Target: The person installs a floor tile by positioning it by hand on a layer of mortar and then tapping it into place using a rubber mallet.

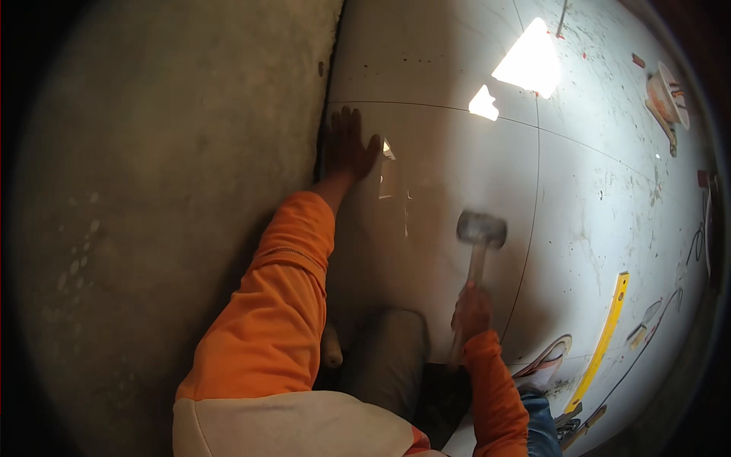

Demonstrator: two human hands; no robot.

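Note:
My left hand point(349, 145) lies flat, fingers spread, on a large glossy white floor tile point(442, 175) close to its left edge, where the tile meets a bare grey concrete surface point(167, 198). My right hand point(472, 311) grips the wooden handle of a rubber mallet point(480, 228), whose grey head hovers blurred just above the same tile, right of my left hand. Both arms wear orange sleeves. My knee in grey trousers point(388, 358) rests on the tile below.
A yellow spirit level point(605, 339) lies on the tiles at the lower right, beside a trowel point(643, 324) and a dark cable point(689, 251). A bucket-like container point(668, 95) stands at the upper right. A shoe point(544, 369) sits near my right elbow. Sunlight patches mark the far tiles.

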